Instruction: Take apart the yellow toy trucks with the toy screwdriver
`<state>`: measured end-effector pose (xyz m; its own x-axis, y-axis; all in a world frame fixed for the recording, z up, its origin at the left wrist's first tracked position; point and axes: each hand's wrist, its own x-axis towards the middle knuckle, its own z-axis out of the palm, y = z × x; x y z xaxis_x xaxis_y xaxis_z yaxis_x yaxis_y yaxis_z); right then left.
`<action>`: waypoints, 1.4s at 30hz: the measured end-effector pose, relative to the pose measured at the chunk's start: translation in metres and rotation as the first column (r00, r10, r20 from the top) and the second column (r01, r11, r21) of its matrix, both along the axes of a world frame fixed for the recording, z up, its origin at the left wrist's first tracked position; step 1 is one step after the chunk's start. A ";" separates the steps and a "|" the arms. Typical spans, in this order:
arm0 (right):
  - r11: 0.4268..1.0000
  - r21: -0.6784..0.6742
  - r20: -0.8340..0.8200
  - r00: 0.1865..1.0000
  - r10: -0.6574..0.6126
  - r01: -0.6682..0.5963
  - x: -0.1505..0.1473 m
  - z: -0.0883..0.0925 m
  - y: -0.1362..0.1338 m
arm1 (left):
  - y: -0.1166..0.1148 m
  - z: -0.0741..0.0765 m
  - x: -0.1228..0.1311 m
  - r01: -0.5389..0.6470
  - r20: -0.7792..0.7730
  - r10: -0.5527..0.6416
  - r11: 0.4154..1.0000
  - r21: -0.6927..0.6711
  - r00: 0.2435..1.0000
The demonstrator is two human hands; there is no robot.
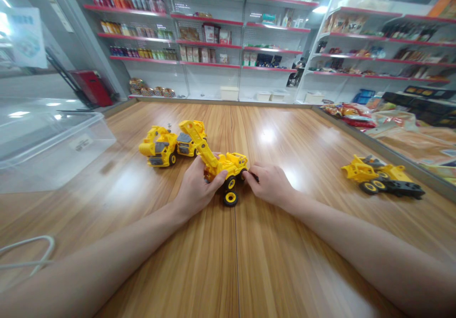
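A yellow toy crane truck (228, 166) with a raised boom stands in front of me on the wooden table. My left hand (199, 182) is closed around its rear, below the boom, with the thumb on its near side. My right hand (269, 180) is pinched at the truck's front wheel. A small dark piece shows between those fingers, mostly hidden, so I cannot make out what it is. A loose black wheel with a yellow hub (231, 198) is on the table just below the truck.
Two yellow toy vehicles (158, 147) stand behind my left hand. A yellow and black toy vehicle, partly in pieces (383, 178), lies at the right. A clear plastic bin (81, 142) and a white cable (44, 249) are on the left. Stocked shelves (210, 63) line the back.
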<state>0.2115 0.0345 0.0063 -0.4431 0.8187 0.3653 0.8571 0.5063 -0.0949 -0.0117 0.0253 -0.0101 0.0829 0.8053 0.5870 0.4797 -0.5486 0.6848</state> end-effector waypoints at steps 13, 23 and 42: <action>1.000 0.013 -0.103 0.995 0.015 -0.013 0.000 -0.003 0.000 | 0.001 -0.001 -0.001 -0.017 0.002 0.017 1.000 0.010 1.000; 0.998 0.059 -0.141 0.989 0.034 -0.026 0.002 -0.002 -0.002 | 0.002 0.002 -0.001 -0.069 -0.006 0.069 0.997 0.022 0.998; 0.834 0.063 0.031 0.836 0.548 -0.548 0.003 0.004 -0.006 | 0.002 0.001 -0.001 -0.055 0.000 0.055 0.998 0.033 0.998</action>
